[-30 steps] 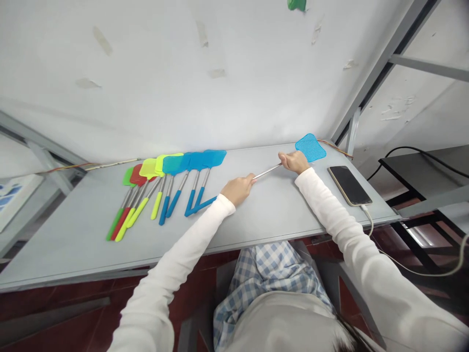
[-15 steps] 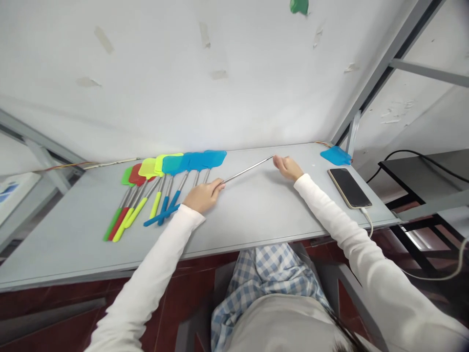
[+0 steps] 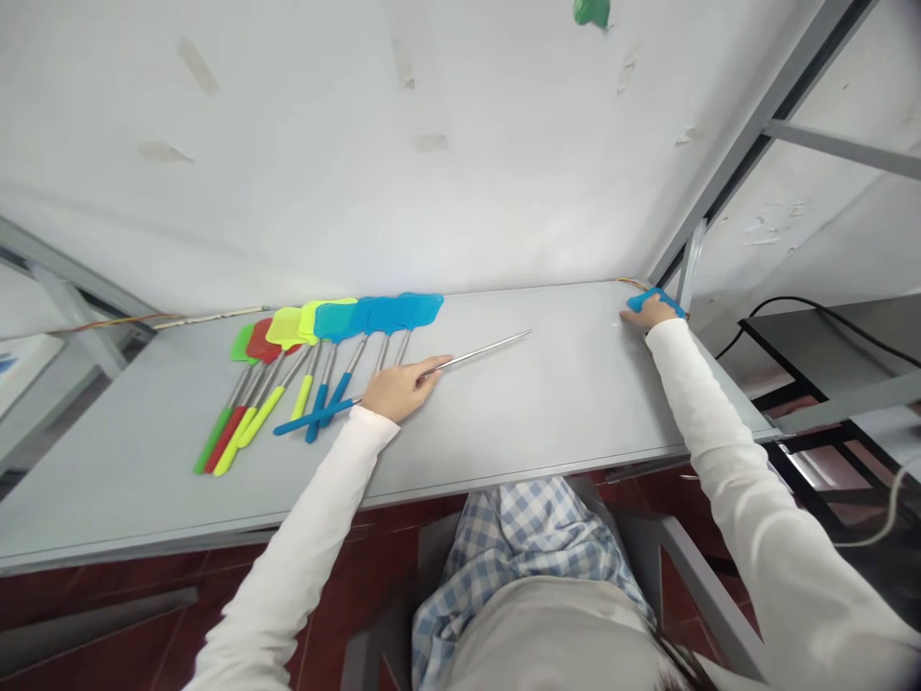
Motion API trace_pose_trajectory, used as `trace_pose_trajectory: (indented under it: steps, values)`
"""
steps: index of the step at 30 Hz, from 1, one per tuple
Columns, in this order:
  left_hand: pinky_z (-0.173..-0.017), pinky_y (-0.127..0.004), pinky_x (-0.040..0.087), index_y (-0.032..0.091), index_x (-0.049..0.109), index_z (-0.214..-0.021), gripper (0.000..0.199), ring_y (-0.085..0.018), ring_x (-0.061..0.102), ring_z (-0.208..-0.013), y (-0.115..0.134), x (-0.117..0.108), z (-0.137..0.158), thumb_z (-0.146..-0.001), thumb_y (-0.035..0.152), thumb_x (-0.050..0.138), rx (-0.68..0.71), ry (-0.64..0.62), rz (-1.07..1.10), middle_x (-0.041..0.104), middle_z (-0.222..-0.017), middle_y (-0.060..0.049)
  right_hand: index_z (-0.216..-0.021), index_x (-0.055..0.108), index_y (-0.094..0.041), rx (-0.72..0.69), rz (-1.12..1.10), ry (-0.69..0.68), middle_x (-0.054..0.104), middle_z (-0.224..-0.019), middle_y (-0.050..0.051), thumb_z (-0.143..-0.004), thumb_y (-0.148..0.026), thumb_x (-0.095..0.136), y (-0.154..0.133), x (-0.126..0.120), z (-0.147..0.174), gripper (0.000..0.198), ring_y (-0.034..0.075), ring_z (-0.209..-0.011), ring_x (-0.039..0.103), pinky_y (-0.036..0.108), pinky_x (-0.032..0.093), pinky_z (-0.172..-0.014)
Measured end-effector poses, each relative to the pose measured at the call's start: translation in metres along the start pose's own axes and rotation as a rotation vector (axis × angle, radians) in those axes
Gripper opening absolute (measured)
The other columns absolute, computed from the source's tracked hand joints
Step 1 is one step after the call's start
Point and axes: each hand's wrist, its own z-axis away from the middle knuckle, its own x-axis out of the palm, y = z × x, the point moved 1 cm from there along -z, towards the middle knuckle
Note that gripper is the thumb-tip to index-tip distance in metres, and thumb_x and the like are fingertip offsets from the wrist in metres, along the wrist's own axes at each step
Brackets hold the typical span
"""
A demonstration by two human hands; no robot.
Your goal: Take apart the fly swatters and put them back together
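Note:
My left hand point(image 3: 403, 387) is closed around a telescopic metal rod point(image 3: 496, 345) with a blue grip point(image 3: 306, 420). Its thin bare end points right, over the table. At the far right corner, my right hand point(image 3: 653, 312) grasps a loose blue fly swatter head point(image 3: 666, 299), partly covered by the fingers. Left of my left hand lie several fly swatters with metal shafts: a green head point(image 3: 245, 344), a red head point(image 3: 263, 341), a yellow head point(image 3: 288, 326) and blue heads point(image 3: 418, 309). The held rod's blue grip crosses over some of their handles.
The grey table point(image 3: 561, 413) backs onto a white wall with tape scraps. Metal frame bars point(image 3: 748, 144) stand at the right corner. A black stand point(image 3: 827, 355) with a cable is beyond the right edge. The phone is hidden, apparently behind my right sleeve.
My right hand has left the rod's tip and moved right to the loose blue swatter head, grasping it. The rod's tip has dipped slightly while my left hand keeps holding it.

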Motion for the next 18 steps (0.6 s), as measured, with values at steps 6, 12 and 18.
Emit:
trace_pose_trajectory:
  steps: [6, 12, 18]
  values:
    - [-0.073, -0.026, 0.045, 0.032, 0.059, -0.123, 0.038, -0.017, 0.064, -0.092, 0.004, 0.009, -0.014, -0.092, 0.036, 0.038, 0.107, 0.029, 0.066, 0.064, -0.118, -0.001, -0.121, 0.052, -0.002, -0.138, 0.038, 0.063, 0.06, -0.114, 0.028, -0.09, -0.026, 0.051, -0.031, 0.006, 0.021, 0.04, 0.033, -0.109, 0.059, 0.038, 0.042, -0.083]
    - [-0.079, -0.029, 0.044, 0.023, 0.058, -0.112, 0.032, -0.02, 0.061, -0.105, 0.019, 0.015, -0.037, -0.085, 0.021, 0.042, 0.118, 0.008, -0.007, 0.066, -0.114, -0.004, -0.113, 0.057, -0.003, -0.368, 0.013, 0.193, 0.066, -0.097, 0.026, -0.09, -0.016, 0.04, -0.077, 0.002, 0.043, 0.031, 0.031, -0.093, 0.063, 0.038, 0.039, -0.078]
    - [-0.071, -0.028, 0.04, 0.027, 0.059, -0.106, 0.03, -0.02, 0.065, -0.09, 0.037, 0.016, -0.048, -0.089, 0.045, 0.041, 0.13, -0.017, -0.076, 0.071, -0.098, -0.004, -0.099, 0.059, -0.015, -0.297, -0.483, 0.433, 0.065, -0.083, 0.013, -0.092, -0.028, 0.031, -0.075, -0.021, 0.049, 0.032, 0.024, -0.082, 0.06, 0.033, 0.04, -0.072]
